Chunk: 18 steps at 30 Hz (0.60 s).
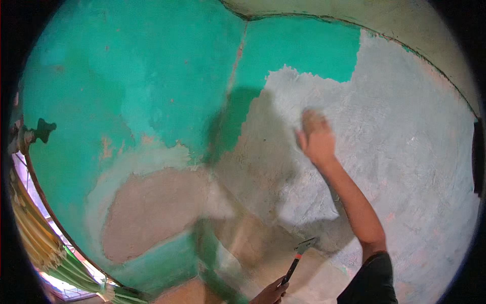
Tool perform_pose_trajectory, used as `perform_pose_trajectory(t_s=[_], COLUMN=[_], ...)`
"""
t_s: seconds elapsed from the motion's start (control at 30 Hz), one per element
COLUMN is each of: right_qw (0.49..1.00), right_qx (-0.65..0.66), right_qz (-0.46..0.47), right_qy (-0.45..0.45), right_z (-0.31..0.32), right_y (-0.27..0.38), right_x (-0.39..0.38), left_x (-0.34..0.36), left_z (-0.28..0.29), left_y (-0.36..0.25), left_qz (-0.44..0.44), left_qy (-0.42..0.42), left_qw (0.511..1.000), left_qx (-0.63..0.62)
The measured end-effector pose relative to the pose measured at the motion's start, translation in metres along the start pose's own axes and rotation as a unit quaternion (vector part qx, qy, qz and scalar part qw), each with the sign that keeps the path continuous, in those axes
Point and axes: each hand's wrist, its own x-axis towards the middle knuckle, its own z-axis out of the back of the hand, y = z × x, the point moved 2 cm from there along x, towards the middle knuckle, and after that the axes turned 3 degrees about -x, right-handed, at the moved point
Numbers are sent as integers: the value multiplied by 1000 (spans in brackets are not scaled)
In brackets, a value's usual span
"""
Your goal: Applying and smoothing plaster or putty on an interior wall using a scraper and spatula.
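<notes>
At the lower middle, my left hand (271, 293) grips the dark handle of a scraper (292, 268). An orange band circles its neck, and its wide blade points up and to the right, in front of the wall. My right hand (318, 136) is raised on the right, laid against the grey-white part of the wall (385, 131). Its thumb stands apart and its fingers point upward, smeared by motion. I make out nothing held in it. Up to a ragged edge, the rest of the wall is green paint (304, 45).
A cracked corner seam (236, 63) runs down between the two walls. The left wall has a bare brownish patch (152, 213). At the far left are a window with yellow and green curtains (71, 266) and a dark bracket (43, 130). The ceiling (395, 17) meets the walls above.
</notes>
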Motion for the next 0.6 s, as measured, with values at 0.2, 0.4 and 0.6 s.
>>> perform_pose_trajectory(t_s=[0.2, 0.4, 0.6], right_qw=[974, 987, 995], right_qx=[28, 38, -13], right_qz=[-162, -100, -63], right_qy=[-155, -119, -79], right_z=[32, 42, 43], right_y=[-47, -67, -71], right_x=[4, -8, -22], left_x=[40, 61, 49], left_z=[69, 152, 116], left_y=[7, -119, -301], left_qz=[17, -384, -497], left_qy=[-45, -168, -250], left_qw=[982, 801, 696], left_qx=[182, 427, 453])
